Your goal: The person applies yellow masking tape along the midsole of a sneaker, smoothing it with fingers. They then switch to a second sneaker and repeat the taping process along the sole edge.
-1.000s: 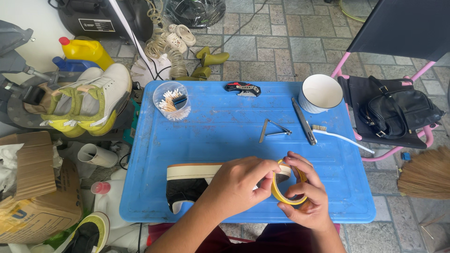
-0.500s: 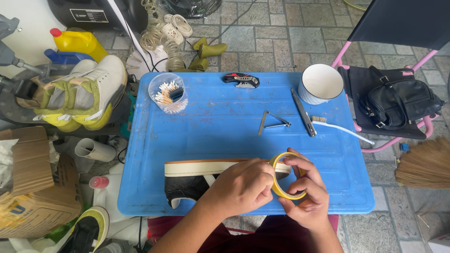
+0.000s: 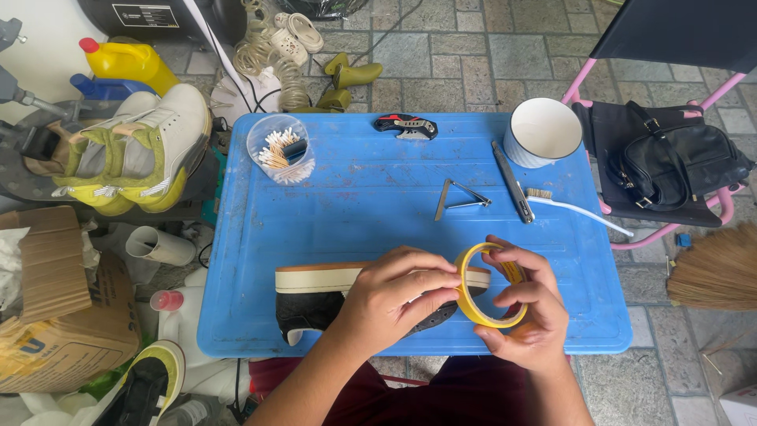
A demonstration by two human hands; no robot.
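Tape roll [image 3: 490, 288] upright in right hand [image 3: 524, 315], hole facing sideways.

I sit over a blue plastic tabletop [image 3: 355, 197] set on a floor of grey paving stones [image 3: 473, 63], in even daylight. To my right stands a pink-framed chair [image 3: 583, 79] with a dark seat; to my left, crumpled cardboard boxes [image 3: 55, 300] crowd the ground.

Label: white-edged rectangular black label [image 3: 143, 14] on the dark machine, top left of frame.
Bottle: yellow plastic bottle with red cap [image 3: 130, 63], upper left.
Box: crumpled brown cardboard box [image 3: 67, 315] with blue and yellow print, lower left.
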